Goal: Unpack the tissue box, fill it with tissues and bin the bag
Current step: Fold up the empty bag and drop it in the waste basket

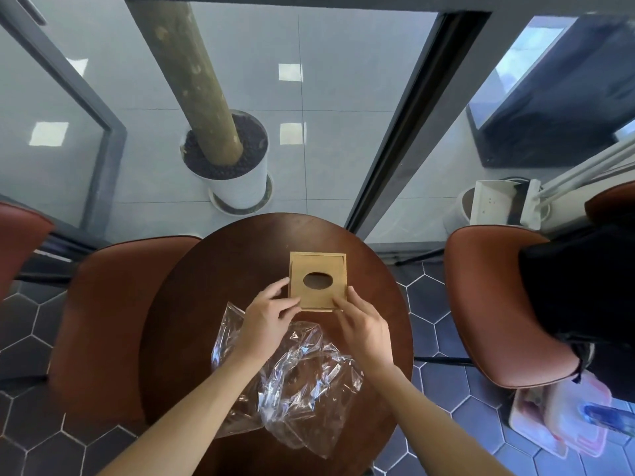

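Bright daylight through the glass wall (326, 97), glare on the plastic bag (302, 379), fisheye-warped edges.

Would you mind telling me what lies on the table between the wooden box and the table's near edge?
In the head view, a crumpled clear plastic bag lies there, below the wooden box, with both forearms above it.

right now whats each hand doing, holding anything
Left hand: fingers pinch the near left corner of the box.
Right hand: fingers pinch the box's near right corner.
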